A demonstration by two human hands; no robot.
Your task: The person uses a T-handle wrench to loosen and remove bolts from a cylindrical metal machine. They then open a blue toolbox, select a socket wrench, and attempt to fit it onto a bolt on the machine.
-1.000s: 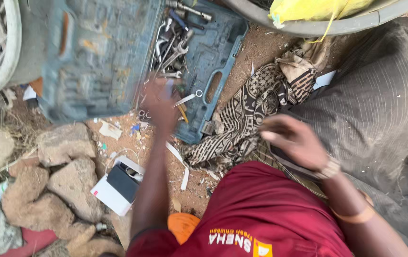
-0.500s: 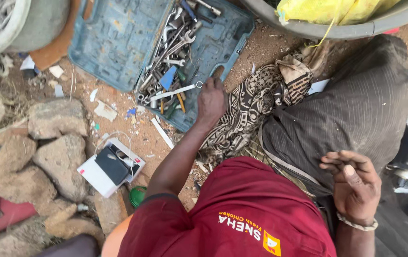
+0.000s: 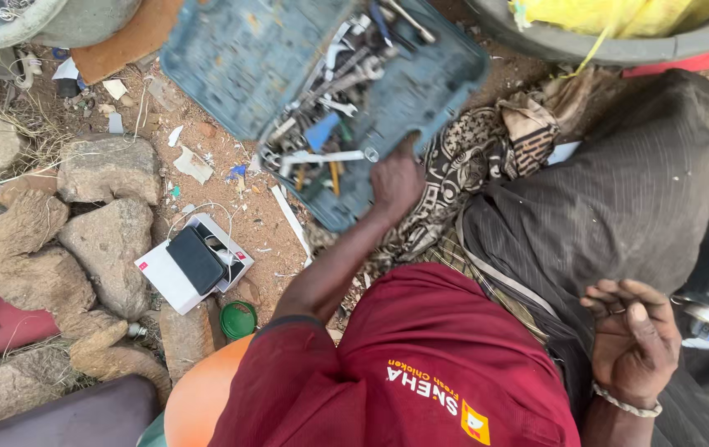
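Left hand (image 3: 396, 178) reaches into the open tool case (image 3: 321, 91), grip unclear, nothing lifted out; right hand (image 3: 632, 343) rests half-open, empty.

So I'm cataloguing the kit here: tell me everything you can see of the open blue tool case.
The blue tool case is a moulded plastic clamshell, dusty and scuffed, lying open on the dirt ground, tilted in view. One half looks bare; the other is heaped with loose wrenches and other metal tools, plus a blue piece and orange handles. The left hand rests on its near edge.
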